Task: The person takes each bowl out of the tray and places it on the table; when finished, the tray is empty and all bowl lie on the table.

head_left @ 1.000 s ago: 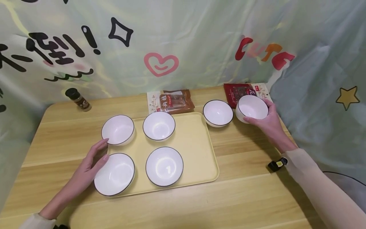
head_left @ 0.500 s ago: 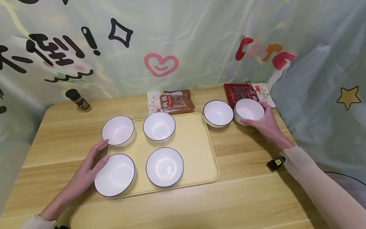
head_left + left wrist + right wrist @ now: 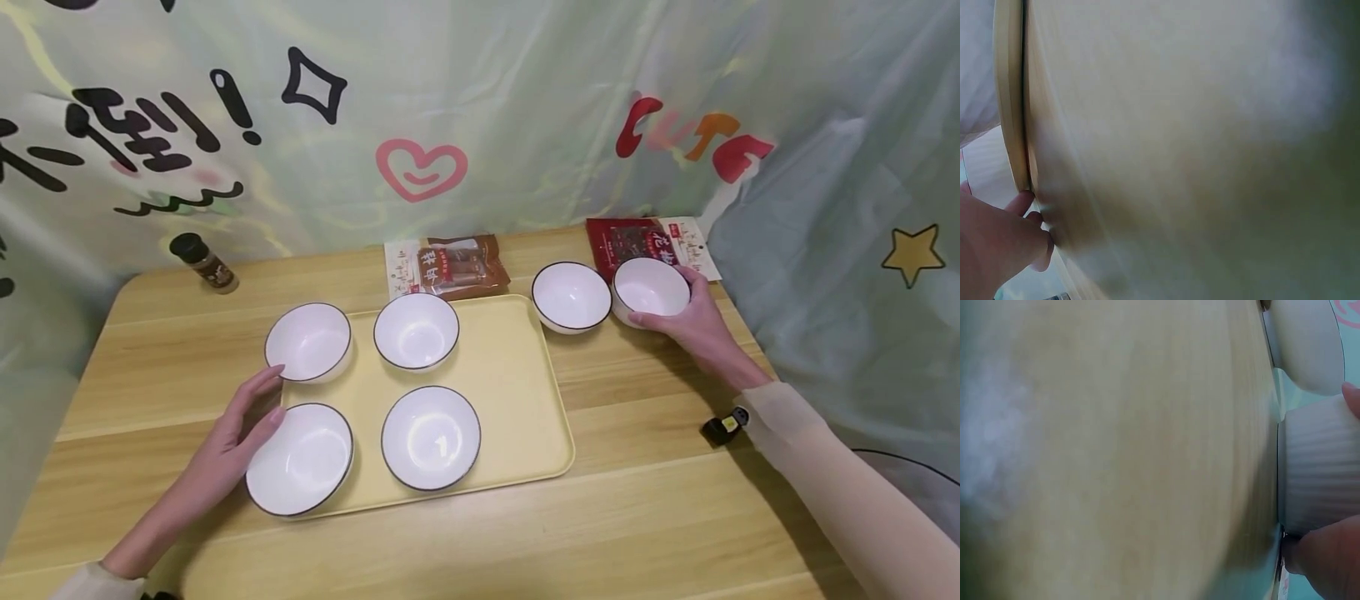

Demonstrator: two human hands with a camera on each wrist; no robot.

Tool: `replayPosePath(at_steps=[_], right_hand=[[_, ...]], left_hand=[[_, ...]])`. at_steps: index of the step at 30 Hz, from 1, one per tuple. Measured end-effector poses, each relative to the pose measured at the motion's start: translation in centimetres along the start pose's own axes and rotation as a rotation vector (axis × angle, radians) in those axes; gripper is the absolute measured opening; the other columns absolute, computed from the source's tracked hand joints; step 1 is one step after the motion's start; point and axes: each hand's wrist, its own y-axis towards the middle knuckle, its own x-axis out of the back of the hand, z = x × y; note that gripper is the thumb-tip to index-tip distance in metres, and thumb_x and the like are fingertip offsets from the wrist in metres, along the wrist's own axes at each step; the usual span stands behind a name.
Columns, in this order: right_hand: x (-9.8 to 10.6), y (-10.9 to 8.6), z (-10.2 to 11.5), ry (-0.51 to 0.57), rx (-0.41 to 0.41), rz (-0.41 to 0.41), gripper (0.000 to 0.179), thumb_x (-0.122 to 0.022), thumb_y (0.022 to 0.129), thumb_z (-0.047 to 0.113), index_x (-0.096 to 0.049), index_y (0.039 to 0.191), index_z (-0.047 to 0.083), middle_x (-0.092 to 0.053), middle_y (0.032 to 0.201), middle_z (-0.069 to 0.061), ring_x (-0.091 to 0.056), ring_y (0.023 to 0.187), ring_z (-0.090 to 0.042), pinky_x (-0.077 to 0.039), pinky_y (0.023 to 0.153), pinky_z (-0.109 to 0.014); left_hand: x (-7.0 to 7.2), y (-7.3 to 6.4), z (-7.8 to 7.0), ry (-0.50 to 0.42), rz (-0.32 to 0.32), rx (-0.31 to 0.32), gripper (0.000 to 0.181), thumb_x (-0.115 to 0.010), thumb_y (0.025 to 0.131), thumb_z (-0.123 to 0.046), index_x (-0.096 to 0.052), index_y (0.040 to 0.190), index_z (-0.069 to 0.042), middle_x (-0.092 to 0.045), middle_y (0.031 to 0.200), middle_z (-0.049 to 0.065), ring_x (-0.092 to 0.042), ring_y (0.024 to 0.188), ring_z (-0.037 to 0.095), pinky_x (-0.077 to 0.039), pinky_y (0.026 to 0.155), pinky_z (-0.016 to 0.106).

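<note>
My right hand (image 3: 701,321) grips a small white bowl (image 3: 651,286) at the back right, thumb on its near side and fingers round its right. In the right wrist view this ribbed bowl (image 3: 1319,465) stands on the table. Close on its left is a white bowl with a dark rim (image 3: 572,297). My left hand (image 3: 232,437) rests with loosely bent fingers at the left edge of a yellow tray (image 3: 517,392), beside two dark-rimmed white bowls, a rear one (image 3: 308,340) and a front one (image 3: 300,458). The left wrist view shows its fingertips (image 3: 1021,203) touching the tray's edge.
Two more white bowls, one behind (image 3: 417,331) and one in front (image 3: 431,437), stand on the tray's middle. A brown spice packet (image 3: 450,267) and a red one (image 3: 637,242) lie along the back. A black-capped spice jar (image 3: 206,262) stands back left, before a printed curtain (image 3: 525,108).
My right hand has brought the small bowl slightly left and down, close beside the neighbouring bowl. My left hand has kept its place by the tray.
</note>
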Motion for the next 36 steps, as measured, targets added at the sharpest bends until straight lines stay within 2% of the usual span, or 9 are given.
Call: replayPosePath(at_steps=[6, 13, 17, 20, 22, 24, 29, 32, 36], right_hand=[[-0.1, 0.0, 0.3, 0.026, 0.000, 0.016, 0.122, -0.092, 0.090, 0.022, -0.003, 0.172, 0.003, -0.018, 0.171, -0.032, -0.025, 0.152, -0.049, -0.022, 0.125, -0.065], [-0.1, 0.1, 0.4, 0.042, -0.007, 0.057, 0.120, -0.088, 0.093, 0.017, 0.002, 0.172, 0.004, -0.014, 0.171, -0.033, -0.024, 0.152, -0.048, -0.021, 0.125, -0.062], [0.1, 0.0, 0.8, 0.044, 0.002, 0.066, 0.116, -0.085, 0.096, 0.021, 0.001, 0.172, 0.003, -0.012, 0.173, -0.031, -0.021, 0.154, -0.046, -0.019, 0.127, -0.060], [0.3, -0.1, 1.1, 0.055, 0.019, 0.049, 0.114, -0.084, 0.097, 0.024, -0.001, 0.172, 0.003, -0.013, 0.175, -0.027, -0.020, 0.157, -0.043, -0.016, 0.128, -0.056], [0.4, -0.1, 1.2, 0.084, 0.027, 0.028, 0.113, -0.084, 0.098, 0.024, -0.001, 0.172, 0.004, -0.014, 0.175, -0.025, -0.018, 0.159, -0.040, -0.015, 0.130, -0.050], [0.5, -0.1, 1.3, 0.137, 0.029, 0.008, 0.111, -0.081, 0.100, 0.019, 0.001, 0.172, 0.004, -0.015, 0.176, -0.025, -0.017, 0.161, -0.037, -0.014, 0.130, -0.042], [0.8, -0.1, 1.5, 0.255, 0.030, -0.038, 0.105, -0.078, 0.101, 0.010, 0.000, 0.172, 0.005, -0.017, 0.175, -0.025, -0.017, 0.162, -0.032, -0.016, 0.128, -0.027], [1.1, -0.3, 1.8, 0.287, 0.029, -0.053, 0.104, -0.078, 0.101, 0.009, -0.002, 0.173, 0.005, -0.015, 0.176, -0.024, -0.016, 0.163, -0.031, -0.016, 0.128, -0.027], [1.4, -0.9, 2.4, 0.294, 0.034, -0.055, 0.102, -0.076, 0.103, 0.010, -0.002, 0.173, 0.006, -0.013, 0.178, -0.021, -0.012, 0.164, -0.029, -0.012, 0.129, -0.031]], left_hand=[[0.1, 0.1, -0.1, 0.006, -0.002, 0.007, 0.063, -0.056, 0.116, -0.016, -0.030, 0.173, -0.028, -0.041, 0.166, 0.018, -0.036, 0.149, 0.002, -0.027, 0.108, 0.006], [0.1, 0.1, 0.0, -0.008, 0.004, 0.009, 0.065, -0.056, 0.116, -0.015, -0.029, 0.173, -0.026, -0.040, 0.166, 0.020, -0.035, 0.152, 0.039, -0.026, 0.107, 0.006], [0.1, 0.1, 0.0, -0.003, 0.010, 0.014, 0.064, -0.055, 0.117, -0.017, -0.029, 0.174, -0.028, -0.039, 0.167, 0.019, -0.034, 0.155, 0.028, -0.025, 0.108, 0.006], [0.1, 0.1, -0.1, -0.007, 0.013, 0.021, 0.063, -0.055, 0.117, -0.018, -0.029, 0.174, -0.028, -0.038, 0.167, 0.019, -0.032, 0.157, 0.028, -0.024, 0.108, 0.006], [0.1, 0.2, -0.1, -0.013, 0.013, 0.023, 0.064, -0.055, 0.117, -0.018, -0.028, 0.174, -0.027, -0.038, 0.168, 0.019, -0.031, 0.156, 0.038, -0.024, 0.108, 0.006], [0.1, 0.2, -0.2, -0.017, 0.013, 0.024, 0.064, -0.056, 0.116, -0.017, -0.029, 0.174, -0.026, -0.038, 0.168, 0.019, -0.031, 0.155, 0.039, -0.024, 0.108, 0.006], [0.1, 0.1, -0.1, -0.004, 0.017, 0.030, 0.063, -0.055, 0.117, -0.019, -0.028, 0.174, -0.028, -0.037, 0.169, 0.018, -0.033, 0.156, 0.026, -0.026, 0.108, 0.006], [0.1, 0.1, -0.1, -0.002, 0.018, 0.027, 0.063, -0.055, 0.117, -0.020, -0.028, 0.174, -0.029, -0.037, 0.169, 0.018, -0.033, 0.156, 0.021, -0.026, 0.108, 0.006], [0.1, 0.0, -0.1, -0.008, 0.015, 0.018, 0.063, -0.055, 0.117, -0.018, -0.029, 0.173, -0.028, -0.038, 0.168, 0.018, -0.034, 0.155, 0.025, -0.026, 0.108, 0.006]])
